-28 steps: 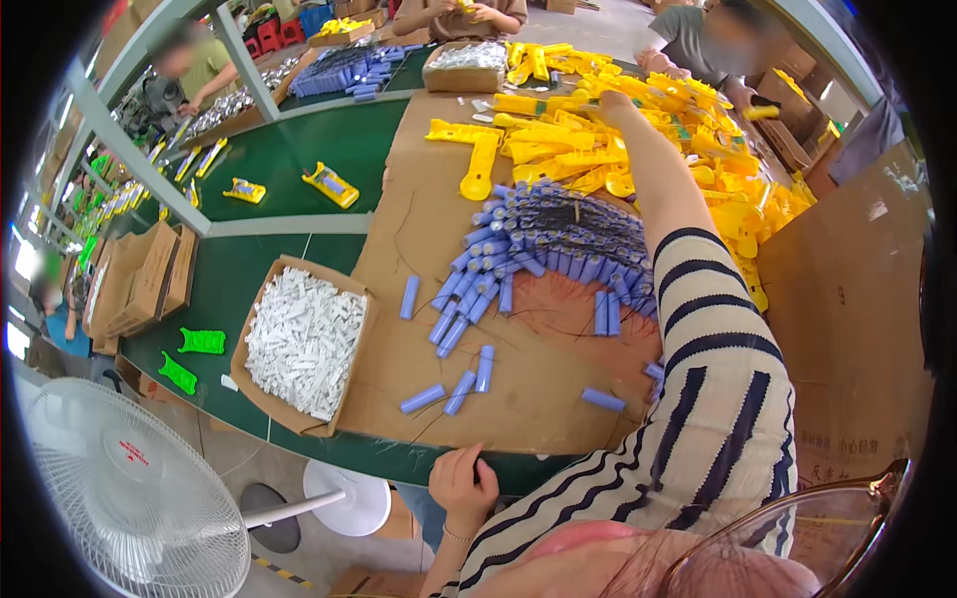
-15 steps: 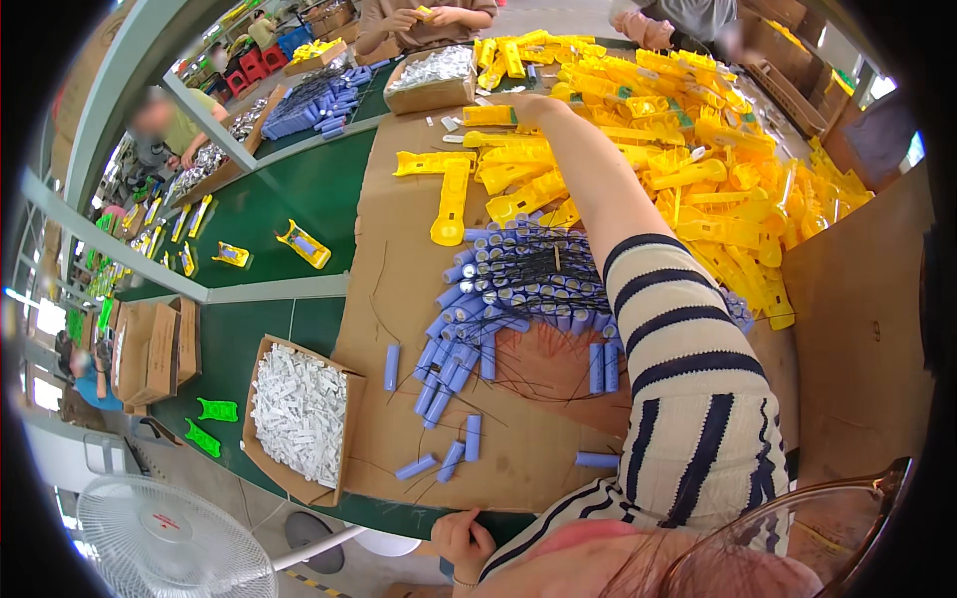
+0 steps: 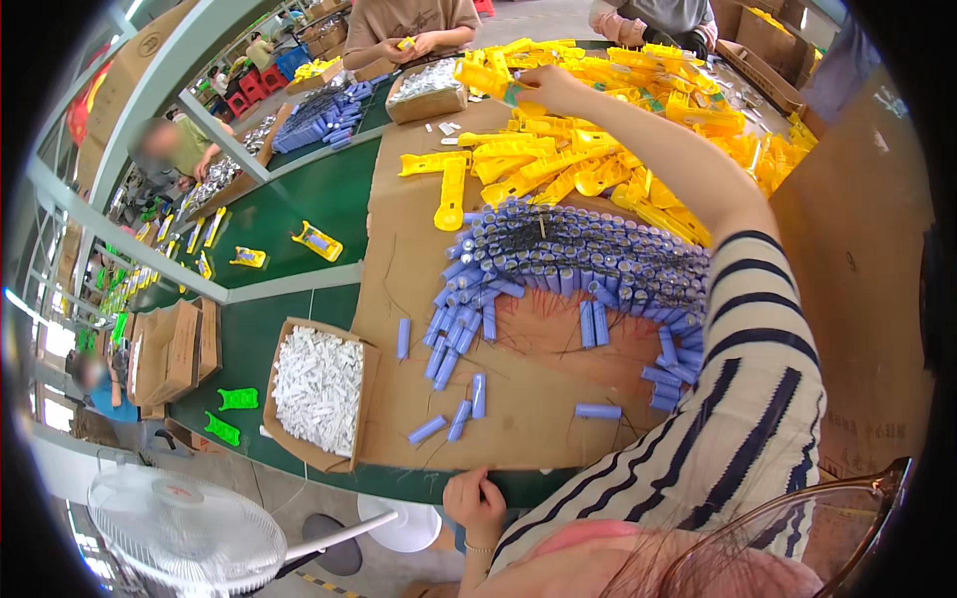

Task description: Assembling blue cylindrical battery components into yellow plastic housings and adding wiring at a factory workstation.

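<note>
My right hand (image 3: 554, 92) reaches to the far side of the table, its fingers closed on a yellow plastic casing (image 3: 482, 78) held above the pile of similar casings (image 3: 598, 149). Part of that casing is green near my fingers. At the near table edge my left hand (image 3: 475, 501) rests with curled fingers and nothing visible in it. Between them lies a wide stack of blue-purple cylindrical battery cells (image 3: 568, 282) with thin black wires. Several loose cells (image 3: 478, 396) are scattered on the cardboard sheet (image 3: 538, 439). Two casings (image 3: 451, 195) lie apart, left of the pile.
A carton of small white parts (image 3: 319, 389) stands at the left, beside two green casings (image 3: 222, 428). Past a metal rail, the green belt (image 3: 299, 199) carries yellow casings. Another white-parts box (image 3: 429, 88) sits at the far side, near co-workers. A white fan (image 3: 184, 528) stands lower left.
My right hand has risen from the casing pile with a yellow casing, and my arm has swung right, uncovering more cells. The left hand stays at the table edge.
</note>
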`<state>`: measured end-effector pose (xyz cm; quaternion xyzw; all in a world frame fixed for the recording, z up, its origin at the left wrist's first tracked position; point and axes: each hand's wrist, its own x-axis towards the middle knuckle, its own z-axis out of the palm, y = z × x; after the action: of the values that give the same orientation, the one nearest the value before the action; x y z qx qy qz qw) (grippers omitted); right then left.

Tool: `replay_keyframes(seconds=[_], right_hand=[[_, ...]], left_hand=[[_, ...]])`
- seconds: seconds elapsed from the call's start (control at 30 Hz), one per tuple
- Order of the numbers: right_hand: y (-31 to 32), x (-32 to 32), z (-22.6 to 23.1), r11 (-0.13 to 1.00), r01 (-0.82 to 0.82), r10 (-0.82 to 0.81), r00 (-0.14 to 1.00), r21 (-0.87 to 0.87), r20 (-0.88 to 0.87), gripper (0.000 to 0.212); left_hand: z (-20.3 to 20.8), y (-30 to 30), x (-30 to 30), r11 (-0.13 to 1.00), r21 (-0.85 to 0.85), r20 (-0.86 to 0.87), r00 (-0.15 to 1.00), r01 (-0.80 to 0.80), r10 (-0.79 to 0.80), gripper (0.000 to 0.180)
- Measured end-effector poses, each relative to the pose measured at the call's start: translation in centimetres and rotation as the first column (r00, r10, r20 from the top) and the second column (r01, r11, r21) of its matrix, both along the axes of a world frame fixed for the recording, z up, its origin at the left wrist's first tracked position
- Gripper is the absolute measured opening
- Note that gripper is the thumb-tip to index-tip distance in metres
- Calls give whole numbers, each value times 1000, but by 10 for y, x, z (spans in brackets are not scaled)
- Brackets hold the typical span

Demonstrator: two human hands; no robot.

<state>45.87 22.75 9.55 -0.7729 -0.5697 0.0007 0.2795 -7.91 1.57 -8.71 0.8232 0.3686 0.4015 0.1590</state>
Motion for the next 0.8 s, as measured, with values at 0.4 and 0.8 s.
replay_keyframes(seconds=[0.4, 0.8], right_hand=[[-267, -262, -11, 867, -495, -7, -127, 58, -992, 32], [-326, -322, -88, 753, -359, 152, -721, 552, -676, 73]], left_hand=[[89, -5, 66, 606, -279, 866, 467, 745, -176, 52], [112, -40, 64, 505, -331, 866, 469, 797, -173, 60]])
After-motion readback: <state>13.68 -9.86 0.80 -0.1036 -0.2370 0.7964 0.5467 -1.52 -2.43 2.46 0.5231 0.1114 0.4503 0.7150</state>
